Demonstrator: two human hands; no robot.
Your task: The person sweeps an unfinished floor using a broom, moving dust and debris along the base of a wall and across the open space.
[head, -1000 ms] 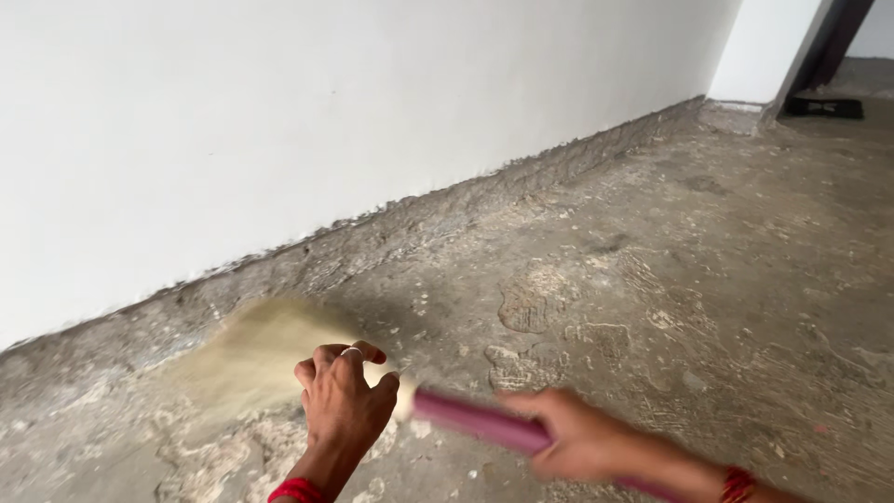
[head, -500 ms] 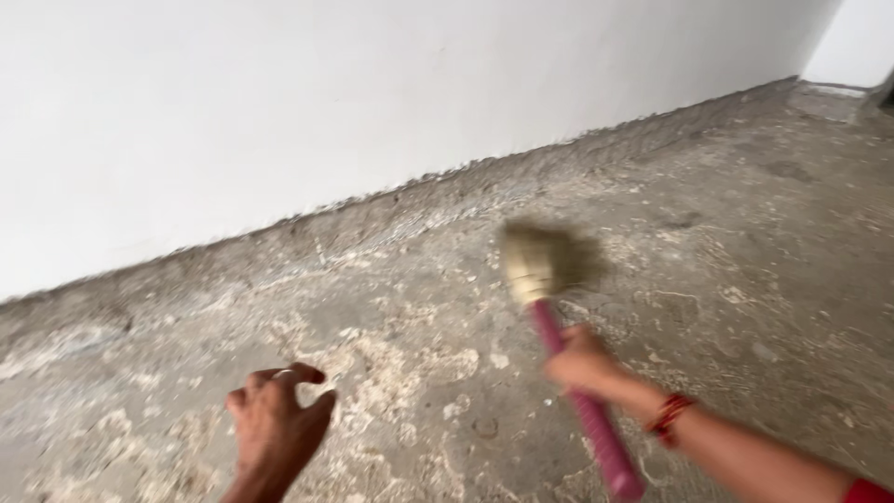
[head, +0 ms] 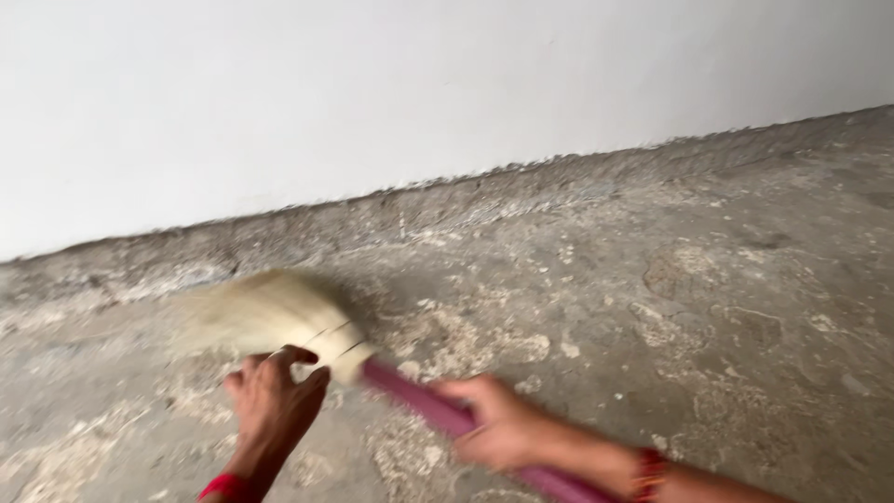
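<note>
Right hand (head: 498,430) fisted around pink broom handle (head: 424,405); left hand (head: 275,401) loosely curled, empty, beside bristles (head: 265,312).

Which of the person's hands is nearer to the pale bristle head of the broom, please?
The left. The left hand sits just below the bristle head, close to where it is bound. The right hand grips the pink handle farther back, away from the bristles.

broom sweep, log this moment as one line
right hand: grips pink handle | left hand: empty, curled by bristles | bristles: low over concrete floor, near wall base | view: motion-blurred
</note>
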